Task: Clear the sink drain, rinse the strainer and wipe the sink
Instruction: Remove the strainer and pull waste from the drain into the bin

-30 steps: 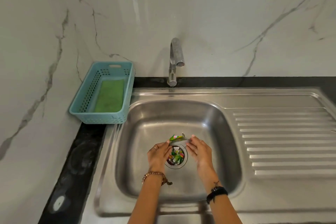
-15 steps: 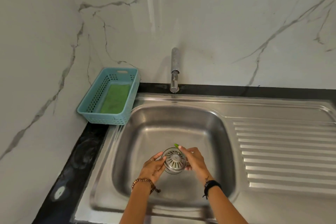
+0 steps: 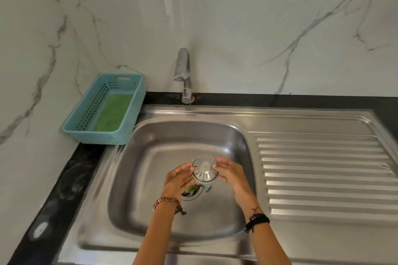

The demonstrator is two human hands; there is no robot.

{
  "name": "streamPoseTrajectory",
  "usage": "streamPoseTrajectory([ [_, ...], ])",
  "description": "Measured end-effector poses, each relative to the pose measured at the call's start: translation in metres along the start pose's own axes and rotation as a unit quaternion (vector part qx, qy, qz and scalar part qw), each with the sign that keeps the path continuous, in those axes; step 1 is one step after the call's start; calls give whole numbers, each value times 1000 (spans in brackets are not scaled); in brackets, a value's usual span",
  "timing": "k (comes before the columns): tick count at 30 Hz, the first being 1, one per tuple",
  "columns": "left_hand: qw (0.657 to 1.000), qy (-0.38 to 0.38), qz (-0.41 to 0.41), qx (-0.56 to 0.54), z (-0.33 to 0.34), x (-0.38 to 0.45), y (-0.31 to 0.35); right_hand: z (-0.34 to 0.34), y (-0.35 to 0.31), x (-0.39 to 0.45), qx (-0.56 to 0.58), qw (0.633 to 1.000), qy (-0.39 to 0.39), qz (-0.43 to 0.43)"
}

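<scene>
Grip: both hands hold the metal sink strainer (image 3: pixel 204 168) between them, above the basin floor.
Left hand (image 3: pixel 177 180): fingers pressed against the strainer's left rim, a ring on one finger, a brown bead bracelet (image 3: pixel 167 202) at the wrist.
Right hand (image 3: pixel 231 174): fingertips closed on the strainer's right rim, a black band (image 3: pixel 257 221) at the wrist.
Strainer: slotted underside turned up toward the camera, tilted, slightly blurred.
Drain (image 3: pixel 192 193): open just below the strainer, partly hidden by the left hand; green and red scraps (image 3: pixel 192 188) lie in it.
Sink (image 3: pixel 150 178): stainless steel basin, with a ribbed drainboard (image 3: pixel 323 174) to its right.
Tap (image 3: pixel 183 73): chrome, at the back edge behind the basin, spout facing forward.
Basket (image 3: pixel 86 114): light blue perforated plastic, on the black counter (image 3: pixel 64 178) at the sink's back left corner, a green scouring pad (image 3: pixel 114 112) lying inside.
Wall (image 3: pixel 258 28): white marble with grey veins.
</scene>
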State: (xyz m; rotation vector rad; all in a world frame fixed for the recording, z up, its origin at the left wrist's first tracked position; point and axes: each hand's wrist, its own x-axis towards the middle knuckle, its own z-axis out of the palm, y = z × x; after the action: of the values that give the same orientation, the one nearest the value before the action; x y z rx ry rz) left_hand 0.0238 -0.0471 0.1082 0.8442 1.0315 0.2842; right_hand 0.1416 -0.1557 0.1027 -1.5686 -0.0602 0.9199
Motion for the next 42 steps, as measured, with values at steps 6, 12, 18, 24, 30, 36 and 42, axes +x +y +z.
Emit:
streamPoseTrajectory([
  [6,996,-49,57,44,109,5,3,-72,-40,-4,-84,978,115,-153],
  [12,985,-33,93,143,182,33,-18,-125,-49,12,-106,953,200,-200],
  [18,959,17,146,242,208,45,-32,-147,-44,31,-123,947,208,-210],
  [24,948,34,161,271,217,46,-36,-155,-34,41,-138,944,222,-201],
  [30,957,26,156,241,209,41,-38,-150,-37,34,-218,924,239,-206],
  [36,947,85,132,282,128,40,-46,-89,-47,17,-283,884,197,-316],
  [42,911,190,57,361,9,55,-41,7,17,25,-375,911,-13,-174],
])
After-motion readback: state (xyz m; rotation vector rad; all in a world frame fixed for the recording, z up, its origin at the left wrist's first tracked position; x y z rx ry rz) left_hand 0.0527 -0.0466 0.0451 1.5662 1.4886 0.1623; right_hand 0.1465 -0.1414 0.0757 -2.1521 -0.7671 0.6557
